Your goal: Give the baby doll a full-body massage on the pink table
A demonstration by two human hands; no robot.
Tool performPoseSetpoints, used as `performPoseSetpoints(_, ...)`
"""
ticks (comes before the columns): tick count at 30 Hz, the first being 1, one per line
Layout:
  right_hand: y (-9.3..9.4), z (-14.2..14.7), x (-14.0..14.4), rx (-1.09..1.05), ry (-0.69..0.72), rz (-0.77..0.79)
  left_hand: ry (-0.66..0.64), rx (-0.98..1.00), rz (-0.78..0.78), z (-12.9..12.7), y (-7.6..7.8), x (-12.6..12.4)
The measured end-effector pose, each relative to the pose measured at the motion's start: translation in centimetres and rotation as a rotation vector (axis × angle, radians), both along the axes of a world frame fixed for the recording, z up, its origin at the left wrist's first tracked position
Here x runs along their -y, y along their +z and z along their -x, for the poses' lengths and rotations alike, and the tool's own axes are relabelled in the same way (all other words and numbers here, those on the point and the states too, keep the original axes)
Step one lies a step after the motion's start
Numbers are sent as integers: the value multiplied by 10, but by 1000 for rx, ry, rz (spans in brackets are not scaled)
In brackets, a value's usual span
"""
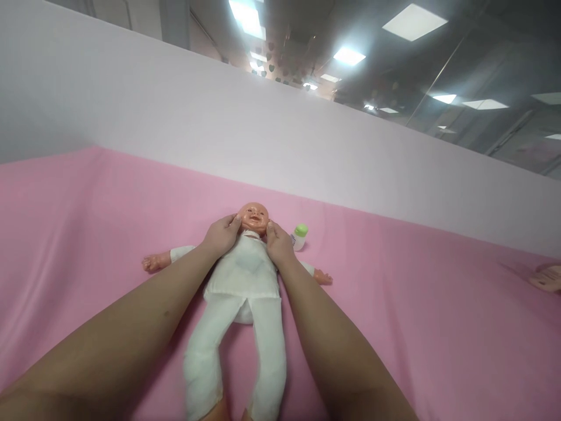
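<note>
A small white bottle (299, 237) with a green cap lies on the pink sheet (416, 304), just beside the right hand (277, 244) on its outer side. Well apart to that hand's right, at the picture's edge, part of a flesh-coloured object (547, 277) rests on the sheet. Beyond both hands rises a pale partition (184, 111), lit ceiling panels (414, 22) above it.

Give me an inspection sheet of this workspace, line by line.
Surface: pink sheet, smooth, a few folds.
Job's things: baby doll in white clothes, on its back, arms spread.
Clutter: small bottle with green cap beside the doll's head; a skin-toned object at the right edge, cut off.
Hands: left hand and right hand rest at the doll's shoulders, thumbs at its cheeks.
Cables: nothing seen.
Surroundings: white partition, ceiling lights.
</note>
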State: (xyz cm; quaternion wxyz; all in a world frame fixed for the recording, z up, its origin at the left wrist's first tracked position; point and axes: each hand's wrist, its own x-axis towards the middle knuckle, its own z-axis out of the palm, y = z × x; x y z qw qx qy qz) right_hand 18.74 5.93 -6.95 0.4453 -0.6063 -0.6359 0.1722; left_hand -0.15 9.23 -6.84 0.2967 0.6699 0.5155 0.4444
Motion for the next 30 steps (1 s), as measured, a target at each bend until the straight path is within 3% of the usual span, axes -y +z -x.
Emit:
performPoseSetpoints(10, 12, 8, 6, -6, -39, 87, -57, -108, 72, 0, 10, 10)
performPoseSetpoints(30, 0, 2, -1, 11, -5, -34, -63, -52, -2, 1, -4, -2)
